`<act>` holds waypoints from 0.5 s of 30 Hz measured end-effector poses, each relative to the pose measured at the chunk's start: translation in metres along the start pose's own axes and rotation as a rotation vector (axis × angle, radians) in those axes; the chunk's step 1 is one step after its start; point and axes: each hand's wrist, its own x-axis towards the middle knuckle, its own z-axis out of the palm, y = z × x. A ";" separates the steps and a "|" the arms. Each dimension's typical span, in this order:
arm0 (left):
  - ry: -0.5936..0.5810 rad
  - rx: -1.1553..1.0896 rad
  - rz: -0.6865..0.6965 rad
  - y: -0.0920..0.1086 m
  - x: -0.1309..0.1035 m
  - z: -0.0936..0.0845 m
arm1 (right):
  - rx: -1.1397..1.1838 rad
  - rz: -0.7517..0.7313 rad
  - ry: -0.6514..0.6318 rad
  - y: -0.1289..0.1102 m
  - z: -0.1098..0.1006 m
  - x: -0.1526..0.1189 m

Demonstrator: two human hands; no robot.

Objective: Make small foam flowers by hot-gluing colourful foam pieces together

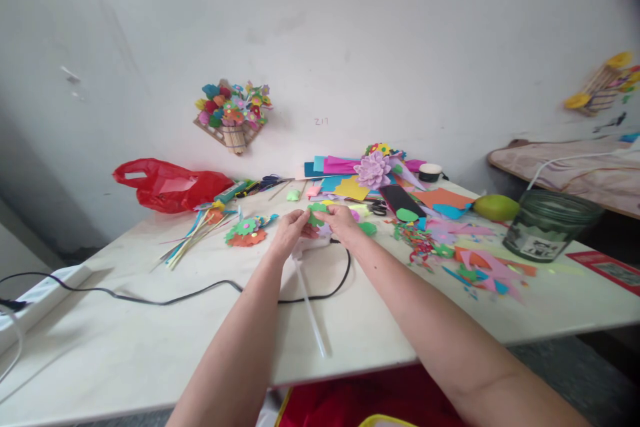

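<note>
A green flower-shaped piece (318,215) is pinched between both hands above the middle of the table. My left hand (295,228) grips its left edge, and my right hand (341,221) has its right edge. Below the hands lies a white glue gun (311,245) with a clear glue stick (311,310) pointing toward the front edge; the hands partly hide the gun. Left of my left hand rest green and orange paper flowers (246,232).
A red plastic bag (173,185), thin sticks (187,240) and a power strip (45,297) are at left. A black cable (175,300) crosses the table (150,347). At right are coloured scraps (490,270), a phone (401,203), scissors (379,208), a green fruit (496,207) and a glass jar (545,227).
</note>
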 end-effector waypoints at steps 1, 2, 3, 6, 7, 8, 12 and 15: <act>-0.004 0.001 0.001 0.000 0.000 0.000 | -0.017 -0.007 0.010 0.002 0.000 0.001; -0.007 0.002 0.003 -0.001 0.000 0.000 | -0.032 -0.015 0.019 0.003 0.000 0.002; -0.008 0.005 0.006 -0.001 0.001 0.000 | -0.041 -0.022 0.024 0.003 0.000 0.002; 0.005 0.014 0.012 -0.002 0.001 0.000 | -0.014 -0.017 0.013 0.002 -0.001 0.001; 0.014 0.017 0.012 -0.002 0.001 0.000 | 0.012 -0.003 0.006 0.001 -0.001 0.001; 0.022 0.018 0.012 -0.001 0.001 0.000 | 0.041 0.016 0.003 0.000 -0.002 0.000; 0.025 0.028 0.013 -0.001 0.001 -0.001 | 0.112 0.051 0.017 -0.003 -0.002 -0.002; 0.016 0.042 0.013 -0.003 0.003 -0.001 | 0.127 0.039 0.017 -0.004 -0.002 -0.002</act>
